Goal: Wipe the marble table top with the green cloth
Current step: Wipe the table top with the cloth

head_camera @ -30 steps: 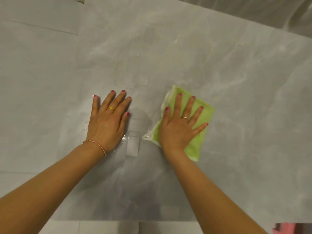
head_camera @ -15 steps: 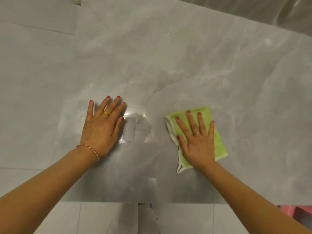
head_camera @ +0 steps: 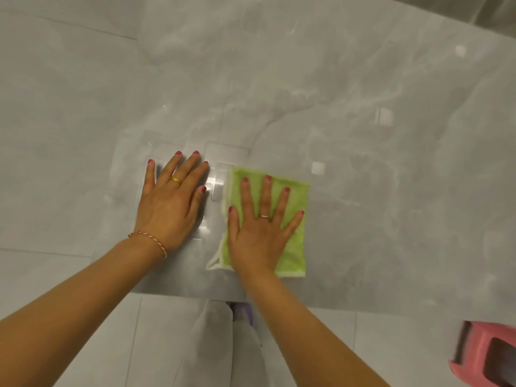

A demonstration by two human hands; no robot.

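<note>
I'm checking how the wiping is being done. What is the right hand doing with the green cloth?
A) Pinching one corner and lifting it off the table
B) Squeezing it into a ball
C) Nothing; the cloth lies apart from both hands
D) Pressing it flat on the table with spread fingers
D: the right hand lies palm down, fingers straight and spread, on the cloth, which lies flat on the table.

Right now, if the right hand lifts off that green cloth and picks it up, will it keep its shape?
Probably not. The green cloth looks thin and floppy: it lies flat under the right hand, with one white edge curling. It likely slides easily on the glossy marble table top.
</note>
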